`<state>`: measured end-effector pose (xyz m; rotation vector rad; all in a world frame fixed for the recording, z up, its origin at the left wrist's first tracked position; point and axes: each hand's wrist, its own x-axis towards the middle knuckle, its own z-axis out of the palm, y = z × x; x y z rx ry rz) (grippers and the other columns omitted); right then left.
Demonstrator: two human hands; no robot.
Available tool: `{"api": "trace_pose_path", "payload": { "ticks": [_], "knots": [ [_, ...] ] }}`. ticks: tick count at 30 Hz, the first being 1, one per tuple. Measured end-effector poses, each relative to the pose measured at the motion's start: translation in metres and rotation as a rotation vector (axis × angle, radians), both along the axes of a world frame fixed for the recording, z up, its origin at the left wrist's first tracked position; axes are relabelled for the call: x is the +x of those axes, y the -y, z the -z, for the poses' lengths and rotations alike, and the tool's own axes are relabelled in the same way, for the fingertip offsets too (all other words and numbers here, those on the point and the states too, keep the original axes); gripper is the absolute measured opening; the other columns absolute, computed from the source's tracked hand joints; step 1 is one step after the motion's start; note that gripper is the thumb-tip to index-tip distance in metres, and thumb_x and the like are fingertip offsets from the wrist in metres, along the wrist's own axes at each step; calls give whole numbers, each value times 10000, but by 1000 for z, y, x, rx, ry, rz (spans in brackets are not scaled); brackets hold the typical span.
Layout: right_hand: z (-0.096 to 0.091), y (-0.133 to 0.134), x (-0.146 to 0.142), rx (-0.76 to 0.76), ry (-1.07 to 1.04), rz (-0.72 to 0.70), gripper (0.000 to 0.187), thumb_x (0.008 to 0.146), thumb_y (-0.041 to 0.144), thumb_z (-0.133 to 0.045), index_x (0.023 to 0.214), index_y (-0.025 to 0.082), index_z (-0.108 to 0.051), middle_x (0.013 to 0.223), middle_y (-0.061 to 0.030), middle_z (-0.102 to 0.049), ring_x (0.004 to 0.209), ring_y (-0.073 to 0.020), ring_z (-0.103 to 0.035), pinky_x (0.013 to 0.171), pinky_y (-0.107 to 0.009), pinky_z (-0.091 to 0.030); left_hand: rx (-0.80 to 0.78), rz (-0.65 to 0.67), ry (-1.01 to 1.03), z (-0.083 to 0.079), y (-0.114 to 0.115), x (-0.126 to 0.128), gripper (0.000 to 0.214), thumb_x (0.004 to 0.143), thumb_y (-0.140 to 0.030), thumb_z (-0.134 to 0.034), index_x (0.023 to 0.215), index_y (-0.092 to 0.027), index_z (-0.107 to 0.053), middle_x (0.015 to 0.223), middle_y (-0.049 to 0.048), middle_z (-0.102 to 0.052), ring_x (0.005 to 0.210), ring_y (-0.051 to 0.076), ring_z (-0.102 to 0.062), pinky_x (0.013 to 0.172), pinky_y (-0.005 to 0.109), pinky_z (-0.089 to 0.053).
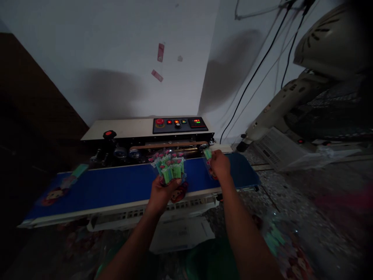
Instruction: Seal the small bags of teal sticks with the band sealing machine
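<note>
You've got a pale wall point(116, 42) ahead in dim light, two pink strips point(160, 52) stuck on it, soft shadows point(110, 89) either side, and a vertical corner edge point(210, 50) right of centre. To your right, black cables point(256, 72) hang near a bulky beige appliance point(323, 42), with grey speckled floor point(274, 194) below. On your left there's a dark brown panel point(32, 85); outer edges go nearly black.
</note>
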<state>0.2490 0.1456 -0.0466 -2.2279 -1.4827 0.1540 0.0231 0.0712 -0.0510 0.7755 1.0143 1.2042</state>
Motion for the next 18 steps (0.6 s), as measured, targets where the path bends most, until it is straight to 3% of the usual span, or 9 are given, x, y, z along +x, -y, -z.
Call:
{"api": "trace_pose_path", "payload": {
  "ticks": [2,4,7,9,13,18],
  "knots": [
    [-6,3,-14,145,-37,-78,323,885,307,-380,1032,106,-585,935,-162,-641,934,-246,-576,807,-329,-386,-7,-15,-11,0,-1,0,342,578,-264,-786,868,-127,-666,779,71,-723,713,228,-678,676,351,-543],
    [-14,13,-29,278,-206,-201,358,880,382,-401,1062,135,-584,1013,-137,-630,975,-236,-559,840,-334,-396,2,-26,-11,0,-2,-1,337,582,-268,-783,868,-132,-670,774,62,-724,702,219,-678,683,345,-540],
    [-24,33,-56,226,-658,-480,376,854,474,-430,1045,208,-614,939,-49,-662,852,-188,-595,732,-285,-452,32,-36,11,-1,-3,0,349,585,-261,-782,894,-144,-671,797,48,-725,702,197,-673,699,329,-535],
    [-24,44,-74,180,-858,-587,344,818,482,-491,954,211,-655,842,-16,-667,768,-172,-596,660,-261,-453,52,-48,19,-3,-2,0,378,579,-262,-785,919,-145,-668,821,48,-724,709,193,-670,698,323,-534],
    [-21,50,-91,350,-934,-508,307,828,458,-489,828,185,-631,734,8,-612,698,-139,-544,640,-235,-419,72,-56,24,-4,-1,-1,410,587,-279,-781,951,-127,-667,865,76,-723,750,217,-674,717,347,-537],
    [-28,44,-61,538,-761,-200,291,882,462,-371,848,215,-522,649,39,-521,594,-114,-468,594,-218,-375,31,-35,24,-2,-2,-5,338,611,-275,-770,893,-112,-681,883,99,-720,782,230,-678,704,339,-541]
  ]
}}
